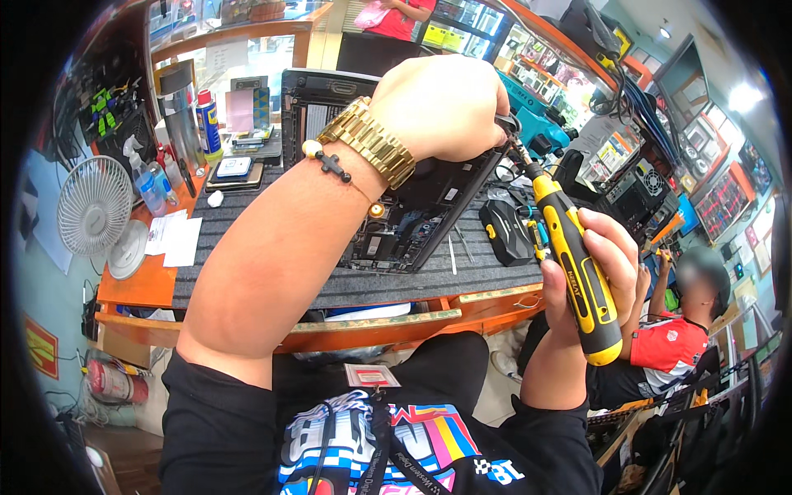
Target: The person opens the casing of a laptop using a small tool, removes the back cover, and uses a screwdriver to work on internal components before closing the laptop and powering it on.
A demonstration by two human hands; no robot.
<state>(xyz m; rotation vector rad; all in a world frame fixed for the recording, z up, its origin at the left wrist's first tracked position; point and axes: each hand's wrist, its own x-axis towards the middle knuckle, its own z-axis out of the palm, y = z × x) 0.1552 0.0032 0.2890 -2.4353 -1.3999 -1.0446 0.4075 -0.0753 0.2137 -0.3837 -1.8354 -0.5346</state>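
My left hand (445, 107), wearing a gold watch, is closed at the upper corner of an opened black laptop (394, 231), by a small dark part at the screwdriver tip; what exactly it grips is unclear. The laptop stands tilted up with its internals exposed, partly hidden behind my forearm. My right hand (606, 256) grips a yellow and black electric screwdriver (577, 276), whose bit points up toward my left fingertips.
On the grey mat (214, 272) lie a black case (503, 235) and tweezers (460, 243). A fan (91, 206), bottles (148, 181) and papers (177, 239) are left; a teal microscope (540, 124) is behind right. A seated person (668, 346) is right, another person (400, 16) beyond the bench.
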